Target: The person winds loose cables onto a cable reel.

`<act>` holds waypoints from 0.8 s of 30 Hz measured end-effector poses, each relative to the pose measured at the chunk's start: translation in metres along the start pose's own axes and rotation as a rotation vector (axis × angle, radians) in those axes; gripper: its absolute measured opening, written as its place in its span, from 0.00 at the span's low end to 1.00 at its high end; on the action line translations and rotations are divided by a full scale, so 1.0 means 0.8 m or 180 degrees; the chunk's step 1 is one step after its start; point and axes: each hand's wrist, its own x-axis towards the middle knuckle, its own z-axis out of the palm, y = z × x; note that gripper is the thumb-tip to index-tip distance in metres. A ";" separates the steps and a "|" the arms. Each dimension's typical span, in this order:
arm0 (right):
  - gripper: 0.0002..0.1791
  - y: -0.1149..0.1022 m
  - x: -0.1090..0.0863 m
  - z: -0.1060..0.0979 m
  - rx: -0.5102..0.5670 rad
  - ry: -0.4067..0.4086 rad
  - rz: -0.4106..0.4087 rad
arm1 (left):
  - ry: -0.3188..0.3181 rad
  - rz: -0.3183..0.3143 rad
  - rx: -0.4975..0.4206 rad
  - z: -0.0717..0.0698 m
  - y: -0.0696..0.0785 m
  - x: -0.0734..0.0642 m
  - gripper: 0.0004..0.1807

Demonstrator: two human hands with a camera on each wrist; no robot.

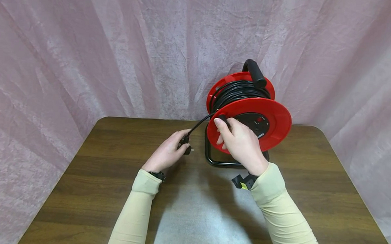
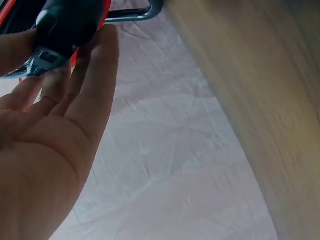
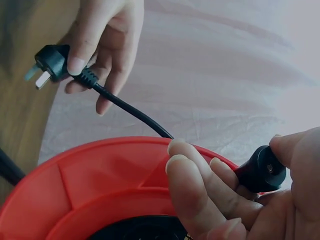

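Note:
A red cable reel stands at the back of the table, its drum wound with black cable. My left hand pinches a black power plug between thumb and fingers. The plug's metal prongs point away from the palm. From the plug a short length of cord runs up to the drum. My right hand is at the reel's near face, holding the black crank knob between thumb and fingers. In the left wrist view the plug overlaps the reel.
The reel sits in a black tube frame with a carrying handle on top. Its near face has a dark socket panel. Behind the wooden table hangs a pink curtain.

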 end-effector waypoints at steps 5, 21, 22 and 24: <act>0.34 0.002 0.001 -0.008 0.0184 -0.0011 0.0069 | 0.0046 -0.0018 -0.0321 0.006 0.001 0.001 0.21; 0.33 0.003 0.005 -0.028 0.0189 0.0093 0.0155 | 0.0132 -0.0057 -0.0826 0.009 0.003 0.002 0.15; 0.33 0.003 0.005 -0.029 0.0194 0.0094 0.0164 | 0.0138 -0.0048 -0.0816 0.009 0.004 0.002 0.15; 0.33 0.003 0.004 -0.032 0.0201 0.0089 0.0183 | 0.0180 -0.0026 -0.0756 0.010 0.005 0.001 0.16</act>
